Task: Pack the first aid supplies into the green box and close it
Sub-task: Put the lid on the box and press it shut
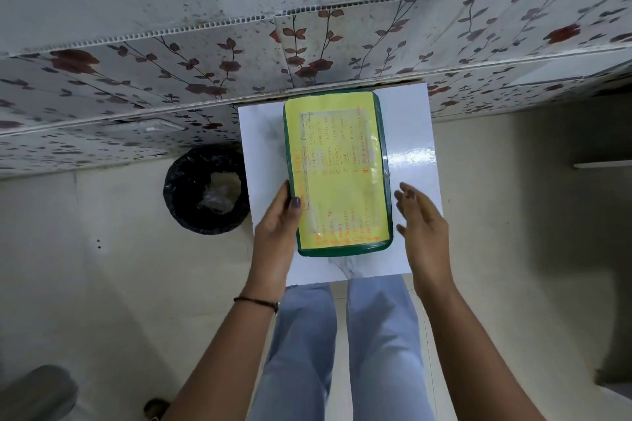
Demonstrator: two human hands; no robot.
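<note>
Box [337,171] sits lid-down-shut on the small white table [410,133], green rim showing round a yellow label. Left hand [277,225] grips its near left edge; right hand [424,225] hovers open just beside the other side, not touching. It looks like rigid plastic, light, glossy and perhaps slippery; best held by both long edges.

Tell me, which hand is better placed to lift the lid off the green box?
The left hand, probably. Its thumb lies on the lid's edge of the green box, fingers down the side. The right hand is open beside it, apart from the box.
</note>
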